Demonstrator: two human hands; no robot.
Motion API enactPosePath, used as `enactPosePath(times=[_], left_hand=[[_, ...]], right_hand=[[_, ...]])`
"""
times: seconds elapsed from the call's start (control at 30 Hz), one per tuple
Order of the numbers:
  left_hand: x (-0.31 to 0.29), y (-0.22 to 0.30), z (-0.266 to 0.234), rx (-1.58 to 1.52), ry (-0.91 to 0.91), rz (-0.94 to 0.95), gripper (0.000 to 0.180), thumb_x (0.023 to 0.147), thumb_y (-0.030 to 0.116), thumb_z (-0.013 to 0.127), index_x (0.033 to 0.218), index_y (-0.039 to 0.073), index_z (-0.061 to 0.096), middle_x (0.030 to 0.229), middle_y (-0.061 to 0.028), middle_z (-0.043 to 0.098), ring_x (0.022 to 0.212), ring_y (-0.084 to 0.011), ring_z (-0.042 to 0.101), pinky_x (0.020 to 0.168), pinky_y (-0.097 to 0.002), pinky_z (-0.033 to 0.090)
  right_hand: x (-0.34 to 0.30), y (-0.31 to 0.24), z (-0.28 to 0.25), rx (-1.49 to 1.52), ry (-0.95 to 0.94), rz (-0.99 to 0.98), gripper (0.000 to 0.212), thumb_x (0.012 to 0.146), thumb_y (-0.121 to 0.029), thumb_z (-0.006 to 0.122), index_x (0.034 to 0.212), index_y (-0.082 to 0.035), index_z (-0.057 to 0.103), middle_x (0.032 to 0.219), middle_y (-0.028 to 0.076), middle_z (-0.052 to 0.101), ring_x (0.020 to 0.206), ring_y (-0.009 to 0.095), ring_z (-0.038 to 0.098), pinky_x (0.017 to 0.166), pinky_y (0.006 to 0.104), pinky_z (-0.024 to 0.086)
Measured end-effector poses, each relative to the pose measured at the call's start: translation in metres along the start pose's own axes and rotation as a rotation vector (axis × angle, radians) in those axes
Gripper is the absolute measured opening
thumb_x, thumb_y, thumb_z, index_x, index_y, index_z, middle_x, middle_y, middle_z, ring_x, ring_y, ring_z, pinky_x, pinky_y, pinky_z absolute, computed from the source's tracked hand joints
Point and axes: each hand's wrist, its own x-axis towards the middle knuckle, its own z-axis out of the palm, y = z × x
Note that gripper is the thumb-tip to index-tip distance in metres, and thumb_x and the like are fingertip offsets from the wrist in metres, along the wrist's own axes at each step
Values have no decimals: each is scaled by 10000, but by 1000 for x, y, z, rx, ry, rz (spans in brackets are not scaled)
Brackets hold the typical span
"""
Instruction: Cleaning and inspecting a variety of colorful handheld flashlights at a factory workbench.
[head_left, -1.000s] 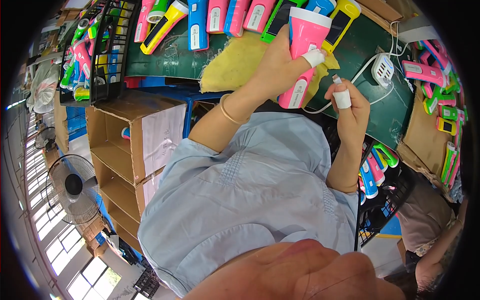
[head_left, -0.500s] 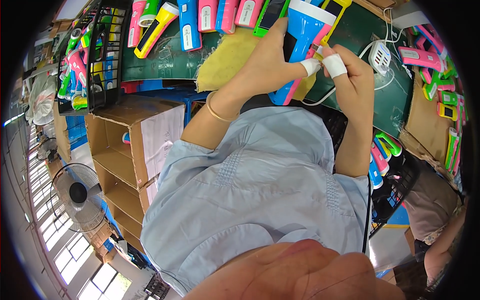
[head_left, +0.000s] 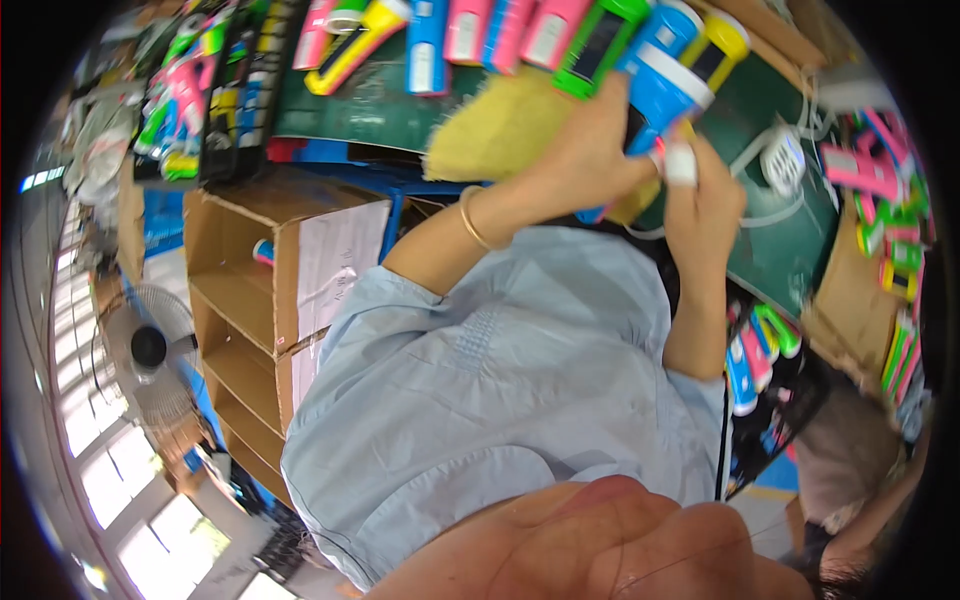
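My left hand (head_left: 592, 150) is wrapped round a blue flashlight (head_left: 668, 88) with a white rim, its wide head tilted up and away from me. At the side of the flashlight my right hand (head_left: 706, 205) is closed, thumb and fingers pinched together; white tape (head_left: 681, 165) covers one finger. Blur hides what lies between those fingertips. Just beyond are a green flashlight (head_left: 603, 45) and a yellow flashlight (head_left: 722, 52). A yellow cloth (head_left: 500, 125) lies on the table beneath my left forearm.
More flashlights (head_left: 427, 50) line the dark green table (head_left: 345, 118). To the right sits a white multi-port charger (head_left: 783, 165) with cables, beside a cardboard box (head_left: 848, 285) and piled flashlights. At left stand a black crate (head_left: 235, 110), cardboard shelves (head_left: 235, 300) and a fan (head_left: 150, 348).
The whole view has shifted and blurred. The blue flashlight leans further right, and my right hand has moved slightly lower beside it, still pinched. My left hand keeps its grip.
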Motion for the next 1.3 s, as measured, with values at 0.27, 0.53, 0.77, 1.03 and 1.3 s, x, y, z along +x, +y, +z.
enactPosePath(times=[0.27,0.53,0.77,1.03,1.3], left_hand=[[85,-108,-311,-947,932,11,103,848,110,568,933,99,511,807,-35,549,759,-188,561,685,-358,491],[130,-133,-389,-534,743,-139,308,921,204,420,1152,4,462,1118,-165,528,1002,-292,527,852,-391,450],[287,-208,-216,424,426,-273,523,773,310,640,1116,-72,540,1073,-249,590,1019,-374,562,863,-380,441],[319,-218,-200,651,726,164,336,698,238,630,877,-45,610,901,-244,602,876,-370,581,766,-400,483],[176,-14,-204,-184,165,104,307,847,108,486,1092,-63,557,927,-94,629,808,-144,602,723,-254,481]], right_hand=[[-12,33,-57,626,408,374,248,928,-158,432,867,41,567,635,1,415,492,33,295,427,187,198],[-6,41,-24,613,164,458,291,924,-163,428,1114,35,527,559,-38,384,469,14,292,415,170,178],[4,28,-13,597,-101,401,306,867,-42,380,1094,-15,584,670,28,535,470,22,381,411,144,261],[3,31,-11,721,-283,480,269,875,-12,390,1060,26,580,760,49,566,573,59,494,471,167,356],[30,15,-13,445,64,59,593,830,-305,620,1279,22,413,1112,158,544,1025,228,535,808,329,442]])
